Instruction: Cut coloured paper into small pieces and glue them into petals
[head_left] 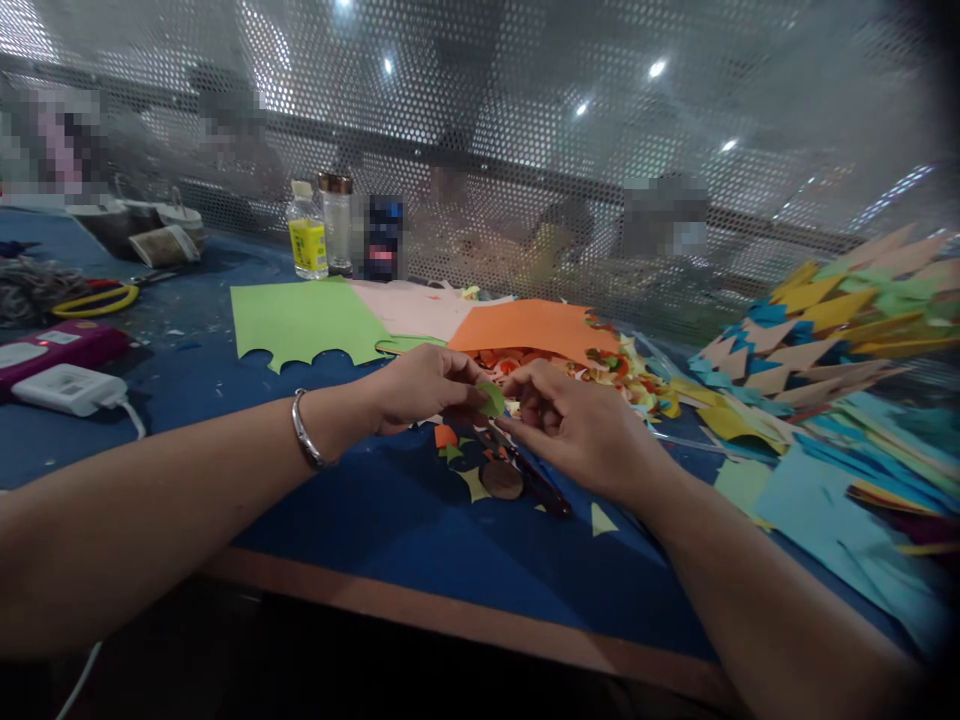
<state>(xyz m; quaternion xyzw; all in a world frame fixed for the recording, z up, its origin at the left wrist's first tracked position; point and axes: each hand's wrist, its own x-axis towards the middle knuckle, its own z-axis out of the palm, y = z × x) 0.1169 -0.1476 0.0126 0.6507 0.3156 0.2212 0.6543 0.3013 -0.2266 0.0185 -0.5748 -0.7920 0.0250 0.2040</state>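
Note:
Between the thumb and fingers of my left hand (431,388) is a small green paper piece (492,400) with a rounded edge. Close to its right side is my right hand (574,415), fingers curled and the thumb apart from the index finger, with nothing visible between them. Whether its fingertips touch the paper I cannot tell. Below the hands lie a round brownish disc (501,480), a dark slim tool (551,490) partly hidden, and small paper scraps (474,486). Behind them are a green sheet (304,320) with scalloped cuts and an orange sheet (525,330).
A heap of coloured paper cuttings (637,380) lies behind my right hand. Folded paper pieces (810,340) and blue sheets (817,530) fill the right. Bottles (307,240), yellow-handled scissors (97,300) and a white charger (71,388) are left. A perforated screen (510,130) rises behind.

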